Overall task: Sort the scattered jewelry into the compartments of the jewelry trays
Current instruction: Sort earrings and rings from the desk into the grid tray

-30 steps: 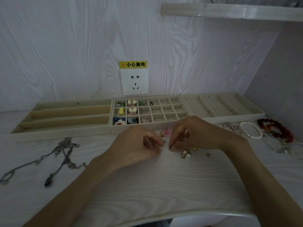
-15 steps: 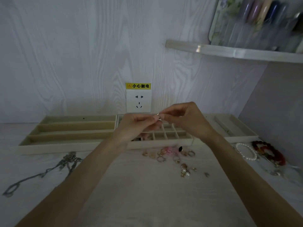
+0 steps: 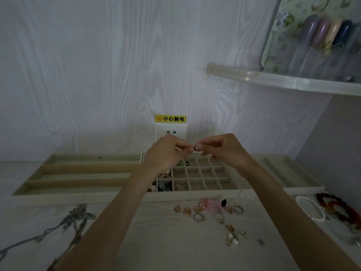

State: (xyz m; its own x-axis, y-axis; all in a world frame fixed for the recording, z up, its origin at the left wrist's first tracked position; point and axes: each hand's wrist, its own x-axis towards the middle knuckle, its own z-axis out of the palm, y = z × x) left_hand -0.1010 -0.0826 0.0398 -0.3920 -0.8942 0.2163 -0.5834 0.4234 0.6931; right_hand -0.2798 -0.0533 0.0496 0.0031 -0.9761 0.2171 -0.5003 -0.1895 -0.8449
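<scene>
Now the pale wood-grain surface (image 3: 175, 247) stretches out under my arms, with three beige trays set in a row along its far edge against the wall. On the left is the long-slot tray (image 3: 82, 173), in the middle the grid tray (image 3: 203, 178) with its many small square compartments, and on the right a third tray (image 3: 283, 173) partly hidden behind my right forearm. Up on the right a shelf (image 3: 293, 81) holds a clear container of pastel items. On the wall behind my hands sits a white socket (image 3: 172, 130) under a yellow warning sticker (image 3: 170, 118).

At near left a grey chain necklace (image 3: 76, 218) lies tangled on the surface. At far right a white pearl bracelet (image 3: 310, 210) lies just beside a dark red bead bracelet (image 3: 338, 206). Between them, just in front of the grid tray, lies the scattered pile of rings and earrings (image 3: 211, 210), gold pieces mixed with something pink.

The grid tray's left compartments already hold small colourful pieces, and one small dark piece (image 3: 187, 163) sits in a far compartment.

My left hand (image 3: 168, 153) and right hand (image 3: 224, 149) are raised above the grid tray, fingertips meeting. Both pinch one small dark earring (image 3: 195, 148) between them, held in the air over the tray's far row.
</scene>
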